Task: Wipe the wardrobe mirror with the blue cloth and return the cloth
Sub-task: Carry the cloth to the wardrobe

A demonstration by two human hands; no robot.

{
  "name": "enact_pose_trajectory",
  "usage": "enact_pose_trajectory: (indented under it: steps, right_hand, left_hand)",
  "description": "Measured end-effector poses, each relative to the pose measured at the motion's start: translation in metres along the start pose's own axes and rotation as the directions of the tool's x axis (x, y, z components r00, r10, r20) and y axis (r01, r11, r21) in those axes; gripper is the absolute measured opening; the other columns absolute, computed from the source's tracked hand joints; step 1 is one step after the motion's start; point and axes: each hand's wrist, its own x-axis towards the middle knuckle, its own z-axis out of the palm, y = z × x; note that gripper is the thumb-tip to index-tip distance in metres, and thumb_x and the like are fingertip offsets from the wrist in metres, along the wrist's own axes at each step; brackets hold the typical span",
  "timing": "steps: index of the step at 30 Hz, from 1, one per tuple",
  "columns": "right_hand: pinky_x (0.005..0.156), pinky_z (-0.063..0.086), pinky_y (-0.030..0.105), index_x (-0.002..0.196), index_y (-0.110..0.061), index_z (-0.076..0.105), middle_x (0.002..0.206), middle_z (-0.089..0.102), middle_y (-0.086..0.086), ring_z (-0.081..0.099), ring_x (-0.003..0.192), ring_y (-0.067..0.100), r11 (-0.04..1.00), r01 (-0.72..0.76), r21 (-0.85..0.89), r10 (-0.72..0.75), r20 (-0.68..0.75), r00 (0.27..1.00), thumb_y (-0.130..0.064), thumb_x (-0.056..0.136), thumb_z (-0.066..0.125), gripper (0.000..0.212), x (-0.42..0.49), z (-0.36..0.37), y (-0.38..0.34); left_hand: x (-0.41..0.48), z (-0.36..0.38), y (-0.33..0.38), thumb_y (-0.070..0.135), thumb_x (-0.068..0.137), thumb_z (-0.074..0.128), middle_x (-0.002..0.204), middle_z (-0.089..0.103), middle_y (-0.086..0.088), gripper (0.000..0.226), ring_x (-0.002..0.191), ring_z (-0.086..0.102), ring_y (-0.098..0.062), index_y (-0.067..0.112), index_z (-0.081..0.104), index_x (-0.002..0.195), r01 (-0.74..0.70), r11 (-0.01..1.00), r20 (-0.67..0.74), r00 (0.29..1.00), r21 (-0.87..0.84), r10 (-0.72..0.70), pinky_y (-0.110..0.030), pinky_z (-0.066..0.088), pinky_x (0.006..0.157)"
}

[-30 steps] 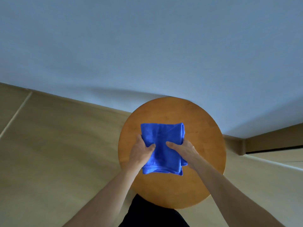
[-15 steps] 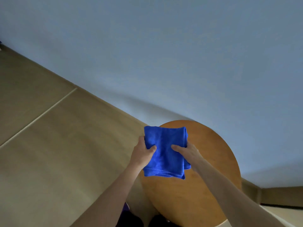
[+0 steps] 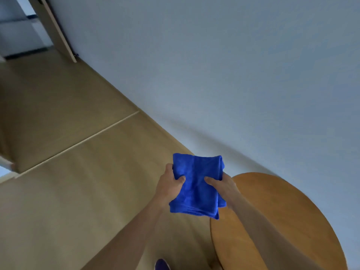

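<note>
A folded blue cloth (image 3: 196, 188), several soft layers thick, is held in the air just left of a round wooden table (image 3: 282, 221), above the floor (image 3: 78, 191). The left hand (image 3: 169, 184) pinches its left edge, thumb pressed on top. The right hand (image 3: 222, 185) pinches the right edge the same way. The fingers underneath are hidden on both sides. The cloth looks light, limp and plush, not slippery. It would likely unfold if gripped by one layer, so taking the whole stack at its edges seems best. No label, brand or writing can be read. Behind the table rises a plain pale wall (image 3: 214, 75).
</note>
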Motion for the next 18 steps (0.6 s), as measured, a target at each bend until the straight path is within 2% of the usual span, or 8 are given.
enact_pose_trajectory:
  steps: [3,5,7,9,10,13,18]
  right_hand:
    - [0.054,0.05,0.017,0.098,-0.028,0.06,0.091,0.072,-0.006,0.069,0.077,0.006,0.996,0.058,-0.066,-0.056,0.04,0.998,-0.023,0.089,0.071,0.015,0.005,0.045,-0.027]
    - [0.065,0.057,0.028,0.098,-0.026,0.061,0.091,0.073,-0.002,0.07,0.076,0.008,0.988,0.103,-0.117,-0.093,0.088,0.992,-0.024,0.089,0.07,0.013,0.008,0.072,-0.044]
    - [0.079,0.06,0.042,0.095,-0.023,0.062,0.092,0.073,0.009,0.072,0.083,0.015,0.977,0.14,-0.163,-0.114,0.158,0.981,-0.023,0.09,0.068,0.007,0.01,0.099,-0.062]
    - [0.09,0.057,0.051,0.1,-0.011,0.064,0.102,0.071,0.022,0.071,0.095,0.029,0.966,0.166,-0.199,-0.118,0.233,0.965,-0.02,0.093,0.065,0.012,0.012,0.124,-0.08]
    - [0.091,0.056,0.049,0.107,-0.006,0.064,0.106,0.069,0.024,0.07,0.098,0.032,0.962,0.184,-0.202,-0.127,0.262,0.957,-0.019,0.094,0.065,0.019,0.015,0.136,-0.086]
    - [0.077,0.057,0.035,0.114,-0.016,0.061,0.106,0.073,0.008,0.07,0.094,0.02,0.962,0.207,-0.177,-0.14,0.333,0.933,-0.022,0.094,0.065,0.021,0.019,0.17,-0.102]
    - [0.07,0.055,0.03,0.117,-0.021,0.061,0.108,0.073,-0.001,0.07,0.097,0.019,0.976,0.194,-0.102,-0.133,0.427,0.894,-0.022,0.093,0.068,0.025,0.031,0.225,-0.125]
  left_hand:
    - [0.005,-0.045,-0.014,0.028,0.094,0.063,0.103,0.064,0.011,0.031,0.09,0.067,-0.013,0.027,0.046,0.119,0.01,0.999,-0.07,0.997,-0.041,-0.013,-0.042,0.06,0.081]
    - [0.005,-0.072,-0.022,0.028,0.093,0.063,0.101,0.063,0.012,0.03,0.087,0.066,-0.009,0.028,0.045,0.118,0.02,0.997,-0.129,0.991,-0.071,-0.029,-0.033,0.057,0.072]
    - [0.004,-0.098,-0.031,0.028,0.093,0.064,0.1,0.062,0.014,0.03,0.085,0.064,-0.006,0.03,0.044,0.115,0.028,0.994,-0.194,0.98,-0.105,-0.048,-0.025,0.05,0.063]
    - [0.002,-0.121,-0.04,0.027,0.093,0.065,0.101,0.061,0.014,0.03,0.087,0.062,-0.005,0.031,0.044,0.114,0.033,0.988,-0.252,0.965,-0.153,-0.071,-0.024,0.047,0.064]
    - [0.001,-0.132,-0.045,0.027,0.093,0.065,0.102,0.06,0.014,0.03,0.089,0.061,-0.005,0.031,0.044,0.114,0.037,0.984,-0.276,0.957,-0.174,-0.085,-0.025,0.047,0.066]
    - [-0.003,-0.16,-0.062,0.028,0.093,0.066,0.104,0.058,0.016,0.033,0.092,0.06,-0.005,0.031,0.044,0.117,0.063,0.973,-0.334,0.933,-0.223,-0.137,-0.029,0.05,0.073]
    - [0.0,-0.203,-0.081,0.029,0.091,0.07,0.108,0.062,0.011,0.045,0.095,0.064,-0.013,0.029,0.043,0.126,0.108,0.948,-0.397,0.889,-0.3,-0.227,-0.036,0.057,0.079]
